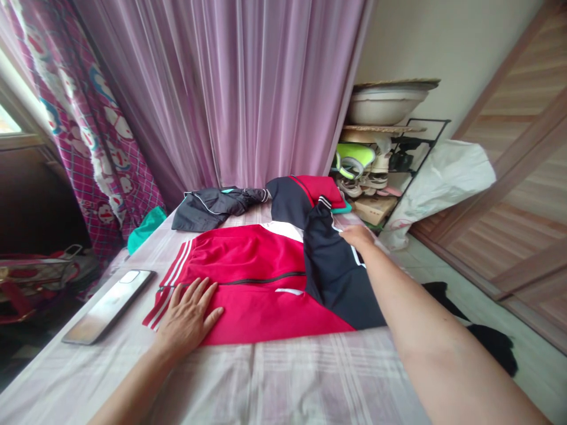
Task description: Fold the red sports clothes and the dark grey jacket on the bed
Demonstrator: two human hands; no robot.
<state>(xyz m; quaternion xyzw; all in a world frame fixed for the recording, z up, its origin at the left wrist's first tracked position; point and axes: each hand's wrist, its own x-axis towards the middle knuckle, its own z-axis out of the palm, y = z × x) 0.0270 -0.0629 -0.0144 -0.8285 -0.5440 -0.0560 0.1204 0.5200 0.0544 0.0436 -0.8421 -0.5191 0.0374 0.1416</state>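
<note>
A red, white and dark navy zip jacket [252, 254] lies spread on the bed sheet [248, 383], its striped hem toward the left. My left hand [188, 310] rests flat on the red cloth near that hem, fingers stretched out. At the jacket's right side my right hand [358, 237] is closed on the edge of a navy sleeve [341, 277] with white piping. That sleeve is folded across the jacket's upper part, and its striped cuff points away from me. My right fingertips are partly hidden.
Left of the jacket lies a phone [108, 307]. Behind are a dark garment [212, 208], a folded red and navy garment [292, 198] and a green cloth [147, 229]. Right of the bed stands a shoe rack [425, 141] with a white bag [447, 183]; black cloth [491, 345] lies on the floor.
</note>
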